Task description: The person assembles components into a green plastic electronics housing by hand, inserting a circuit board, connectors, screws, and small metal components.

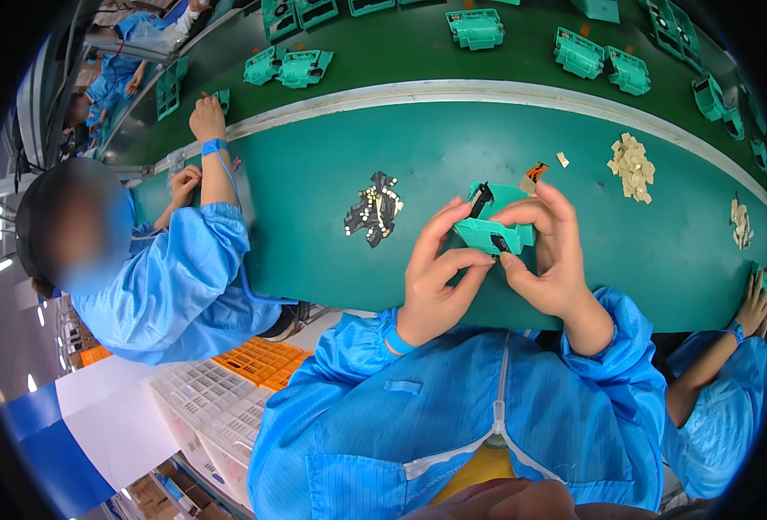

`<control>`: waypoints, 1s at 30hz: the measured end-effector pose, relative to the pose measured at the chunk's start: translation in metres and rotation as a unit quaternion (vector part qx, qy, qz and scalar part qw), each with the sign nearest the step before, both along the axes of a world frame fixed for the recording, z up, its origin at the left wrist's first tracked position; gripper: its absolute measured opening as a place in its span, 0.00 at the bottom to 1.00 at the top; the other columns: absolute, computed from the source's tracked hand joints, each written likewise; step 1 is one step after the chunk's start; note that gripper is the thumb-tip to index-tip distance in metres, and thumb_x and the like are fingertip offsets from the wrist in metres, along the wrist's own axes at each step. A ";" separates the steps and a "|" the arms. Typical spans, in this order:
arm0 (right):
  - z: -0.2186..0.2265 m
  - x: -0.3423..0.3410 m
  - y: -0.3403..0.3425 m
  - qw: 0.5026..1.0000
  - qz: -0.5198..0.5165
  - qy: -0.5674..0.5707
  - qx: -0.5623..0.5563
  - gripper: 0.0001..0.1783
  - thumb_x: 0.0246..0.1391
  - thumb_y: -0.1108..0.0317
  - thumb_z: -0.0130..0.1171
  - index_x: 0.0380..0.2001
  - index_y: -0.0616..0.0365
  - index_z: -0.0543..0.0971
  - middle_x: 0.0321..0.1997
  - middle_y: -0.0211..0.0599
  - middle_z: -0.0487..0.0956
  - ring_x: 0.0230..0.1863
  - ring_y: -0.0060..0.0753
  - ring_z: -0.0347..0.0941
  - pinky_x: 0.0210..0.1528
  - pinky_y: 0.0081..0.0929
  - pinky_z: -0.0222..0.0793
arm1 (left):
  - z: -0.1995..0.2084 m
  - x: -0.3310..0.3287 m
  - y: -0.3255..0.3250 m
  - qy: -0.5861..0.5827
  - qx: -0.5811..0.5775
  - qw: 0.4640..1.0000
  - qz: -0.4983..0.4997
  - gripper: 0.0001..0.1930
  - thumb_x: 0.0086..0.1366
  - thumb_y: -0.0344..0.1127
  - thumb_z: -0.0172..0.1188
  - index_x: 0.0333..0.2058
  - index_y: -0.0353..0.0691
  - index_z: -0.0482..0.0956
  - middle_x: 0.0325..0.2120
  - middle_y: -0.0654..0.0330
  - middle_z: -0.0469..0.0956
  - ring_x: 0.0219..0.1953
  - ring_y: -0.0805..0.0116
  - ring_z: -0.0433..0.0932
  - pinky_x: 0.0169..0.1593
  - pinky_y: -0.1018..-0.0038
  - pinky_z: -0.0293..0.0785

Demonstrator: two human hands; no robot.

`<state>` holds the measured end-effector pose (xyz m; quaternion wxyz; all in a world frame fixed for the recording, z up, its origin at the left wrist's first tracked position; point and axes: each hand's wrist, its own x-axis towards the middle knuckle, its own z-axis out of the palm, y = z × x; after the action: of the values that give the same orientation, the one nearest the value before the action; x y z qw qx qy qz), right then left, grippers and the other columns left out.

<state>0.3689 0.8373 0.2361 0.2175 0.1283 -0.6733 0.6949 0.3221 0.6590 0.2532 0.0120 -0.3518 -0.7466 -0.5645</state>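
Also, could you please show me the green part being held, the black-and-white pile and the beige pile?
Green part [490, 232], head view: on its wall facing the wearer.
Black-and-white pile [373, 211], head view: near its middle.
Beige pile [632, 168], head view: near its middle.

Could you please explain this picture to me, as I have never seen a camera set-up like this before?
Of course. There is no machine handling things here: a person works with bare hands. The one picture comes from a wide fisheye camera on that person's head, looking down, so straight edges bend near the rim.

The left hand and right hand together hold a green plastic part above a green work surface. On that surface lie a heap of black and pale pieces, a pile of beige pieces and, farther right, a smaller pale pile.

Beyond a pale rail, more green parts sit on a darker strip. Co-workers in blue are at both sides.
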 end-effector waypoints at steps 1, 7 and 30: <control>0.000 0.000 0.000 1.000 0.001 0.008 0.003 0.48 0.46 0.85 0.58 0.70 0.60 0.50 0.50 0.43 0.77 0.56 0.37 0.73 0.66 0.40 0.60 | 0.000 0.000 0.000 0.011 -0.001 1.000 0.002 0.09 0.54 0.19 0.67 0.33 0.39 0.84 0.61 0.47 0.67 0.67 0.41 0.65 0.65 0.53 0.68; -0.002 0.001 0.001 1.000 0.004 0.026 0.007 0.48 0.46 0.86 0.58 0.70 0.60 0.51 0.50 0.43 0.78 0.56 0.38 0.73 0.66 0.40 0.60 | -0.002 0.002 0.000 0.056 -0.009 0.998 0.011 0.08 0.54 0.20 0.69 0.32 0.40 0.84 0.59 0.47 0.70 0.65 0.40 0.66 0.64 0.52 0.67; 0.003 0.002 0.003 0.989 0.023 -0.100 -0.110 0.49 0.46 0.87 0.55 0.72 0.59 0.48 0.50 0.41 0.75 0.55 0.32 0.70 0.63 0.34 0.61 | -0.005 0.008 0.018 -0.173 0.085 0.981 0.016 0.22 0.60 0.17 0.62 0.51 0.38 0.68 0.56 0.52 0.65 0.59 0.63 0.68 0.63 0.65 0.68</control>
<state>0.3709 0.8405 0.2394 0.1463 0.0491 -0.6083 0.7786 0.3304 0.6769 0.2483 -0.0783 -0.2348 -0.6919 -0.6783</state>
